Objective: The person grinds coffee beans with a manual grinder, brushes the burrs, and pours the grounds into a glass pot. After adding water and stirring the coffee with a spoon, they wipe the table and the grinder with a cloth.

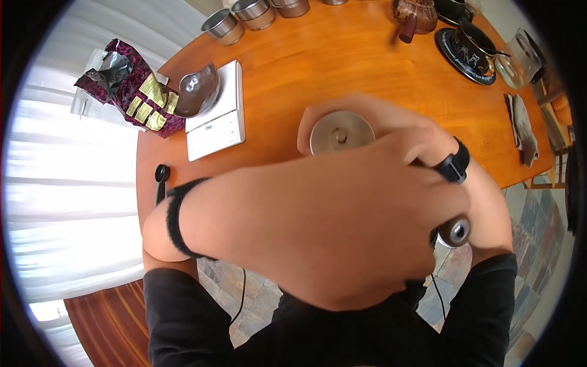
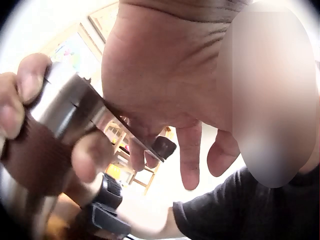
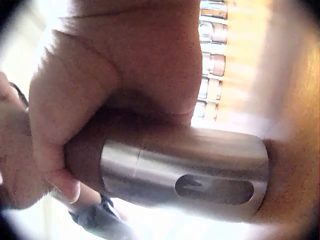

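My right hand [image 3: 120,60] grips the brown band around a steel hand coffee grinder [image 3: 190,172], whose round top [image 1: 341,133] shows over the table in the head view. The right wrist view shows an oval window in its metal body. Blurred in the head view, my left hand [image 1: 373,214] reaches across in front of my right forearm. Its fingers are around the knob [image 1: 455,232] at the end of the grinder's crank. In the left wrist view the flat crank arm [image 2: 131,131] runs from the grinder to the dark knob beside the fingers.
A patterned coffee bag [image 1: 134,92] stands left of a white scale [image 1: 211,134] with a brown dish [image 1: 199,92] on it. Nearby lies a black scoop [image 1: 162,174]. Steel cups [image 1: 223,27] line the back; a black cup [image 1: 474,52] and folded cloth [image 1: 520,128] are at right.
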The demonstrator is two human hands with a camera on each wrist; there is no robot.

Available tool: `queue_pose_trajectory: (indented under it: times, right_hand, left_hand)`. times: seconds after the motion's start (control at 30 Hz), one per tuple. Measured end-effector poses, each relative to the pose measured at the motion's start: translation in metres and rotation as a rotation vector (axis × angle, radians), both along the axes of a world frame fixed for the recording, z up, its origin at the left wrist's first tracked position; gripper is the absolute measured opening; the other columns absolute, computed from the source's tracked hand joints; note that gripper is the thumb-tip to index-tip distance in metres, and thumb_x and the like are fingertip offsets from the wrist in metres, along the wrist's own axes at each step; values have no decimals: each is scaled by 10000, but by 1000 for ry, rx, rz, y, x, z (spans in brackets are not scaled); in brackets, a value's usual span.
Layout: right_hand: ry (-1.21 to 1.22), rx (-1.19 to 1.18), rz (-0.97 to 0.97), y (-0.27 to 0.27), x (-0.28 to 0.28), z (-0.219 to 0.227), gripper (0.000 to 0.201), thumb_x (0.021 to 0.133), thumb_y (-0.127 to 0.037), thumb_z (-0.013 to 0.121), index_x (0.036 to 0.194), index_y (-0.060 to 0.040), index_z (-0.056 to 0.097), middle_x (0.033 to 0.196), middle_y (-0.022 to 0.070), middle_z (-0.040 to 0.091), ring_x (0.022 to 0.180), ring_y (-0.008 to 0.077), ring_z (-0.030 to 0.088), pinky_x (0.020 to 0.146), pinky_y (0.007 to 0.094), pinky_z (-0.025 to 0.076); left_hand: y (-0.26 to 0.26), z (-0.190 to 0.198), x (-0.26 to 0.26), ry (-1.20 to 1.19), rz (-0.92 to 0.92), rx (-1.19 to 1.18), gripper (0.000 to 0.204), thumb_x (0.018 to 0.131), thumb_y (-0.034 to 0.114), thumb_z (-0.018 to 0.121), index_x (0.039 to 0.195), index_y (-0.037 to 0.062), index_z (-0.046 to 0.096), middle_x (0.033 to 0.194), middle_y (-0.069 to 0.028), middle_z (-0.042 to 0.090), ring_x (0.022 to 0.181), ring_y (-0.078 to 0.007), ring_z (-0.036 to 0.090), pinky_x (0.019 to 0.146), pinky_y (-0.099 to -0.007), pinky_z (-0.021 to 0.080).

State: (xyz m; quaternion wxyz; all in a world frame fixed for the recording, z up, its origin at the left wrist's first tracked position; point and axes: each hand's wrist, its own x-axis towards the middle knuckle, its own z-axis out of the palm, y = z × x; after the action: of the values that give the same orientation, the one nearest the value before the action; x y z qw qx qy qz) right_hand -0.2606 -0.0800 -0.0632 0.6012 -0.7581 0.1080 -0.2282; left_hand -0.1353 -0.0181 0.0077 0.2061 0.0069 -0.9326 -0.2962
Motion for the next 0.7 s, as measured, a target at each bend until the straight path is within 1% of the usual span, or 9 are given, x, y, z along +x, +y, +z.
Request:
queue_pose_trajectory:
  times: [0.03,0.07,0.13,0.17,0.27,0.37,0.5,0.63,0.7]
  right_hand:
    - [-5,23,2,-1,0,0,488,568,-162,841,987,-51,616,940,31,630,837,147,590,745,259,487]
    - [-6,21,1,-3,0,-3,488,568,-162,841,987,-51,616,940,31,630,837,147,590,745,259,487]
    - [-107,-80,32,-9,1,-9,440,629,-110,811,1013,-49,606,874,48,651,787,138,590,717,300,492]
    - [-90,-44,29,-8,1,-8,445,619,-100,809,1013,-46,609,862,43,638,789,123,581,717,282,490]
    - [-108,-151,-11,-4,4,-6,444,609,-90,810,1003,-46,609,853,34,636,772,122,579,699,278,493]
    - [-82,-168,-30,-6,3,-8,456,597,-82,812,1003,-45,608,846,23,635,746,115,574,671,269,493]
    - [-92,-116,-3,-9,3,-12,459,595,-73,808,1008,-45,610,841,17,635,730,108,572,652,260,490]
    - [-2,-54,-36,-8,2,-8,489,557,-72,820,997,-54,609,868,11,628,746,104,569,664,256,484]
    - [39,8,-47,-8,2,-7,514,520,-73,830,982,-60,605,907,2,624,782,109,572,695,260,483]
  left_hand:
    - [5,2,7,-134,-36,4,109,739,215,678,732,111,648,953,-112,567,902,-270,550,973,-465,364]
    - [9,-2,11,-135,-37,2,109,739,215,678,732,111,648,953,-112,567,902,-270,550,973,-465,364]
    - [20,-17,18,56,19,39,83,707,182,704,736,116,663,994,-73,589,860,-248,608,955,-490,385]
    - [26,-19,22,89,79,-7,104,719,178,712,810,132,693,897,-43,596,760,-207,609,953,-452,390]
    - [35,-21,31,180,117,78,102,785,151,687,871,102,711,771,-17,592,678,-160,597,935,-413,412]
    - [27,-17,50,143,59,183,117,854,105,629,906,51,719,651,-7,581,563,-140,567,913,-389,429]
    - [32,-24,58,273,169,300,189,819,-16,525,869,15,705,614,-42,621,464,-169,533,863,-397,459]
    - [23,-29,71,359,220,331,221,761,-45,489,845,18,683,648,-62,620,531,-214,567,856,-422,468]
    - [11,-31,85,356,295,162,454,609,-54,413,964,-33,695,854,-129,643,820,-281,633,883,-428,484]
